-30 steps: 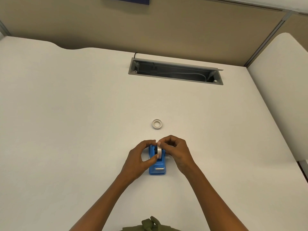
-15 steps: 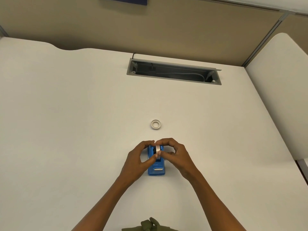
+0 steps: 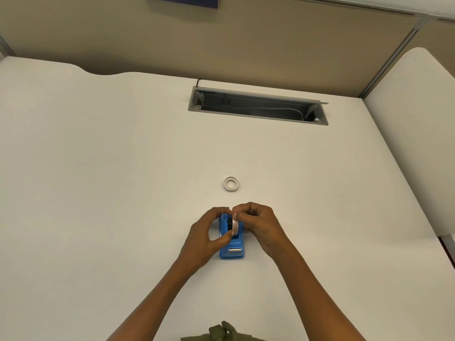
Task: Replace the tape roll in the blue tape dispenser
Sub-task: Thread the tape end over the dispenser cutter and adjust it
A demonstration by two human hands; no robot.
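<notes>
Stretching away from the person is a wide, off-white desk (image 3: 98, 193) with a wavy far edge, backed by a tan partition wall (image 3: 246, 45). A dark blue sign (image 3: 182, 0) hangs at the top of that wall, cut off by the frame. Set into the desk near the wall is a long grey cable tray (image 3: 257, 107), its lid open, with cables lying inside. A second pale desk surface (image 3: 418, 143) adjoins on the right, beyond a metal divider post.

Near the front of the desk stands the blue tape dispenser (image 3: 232, 242), its metal cutter end pointing toward the person. A white tape roll (image 3: 235, 225) stands on edge in the dispenser's cradle. The left hand (image 3: 206, 235) curls around it from the left, forefinger over the top of the roll and thumb pressing at its near lower edge. The right hand (image 3: 261, 222) comes in from the right, its fingers bent and pinching the upper part of the same roll; the fingertips of both hands nearly meet above it. Farther back, well apart from both hands, a small whitish ring (image 3: 231, 184), seemingly a spent tape core, lies flat on the desk. An olive-green garment (image 3: 221, 334) shows at the bottom edge.
</notes>
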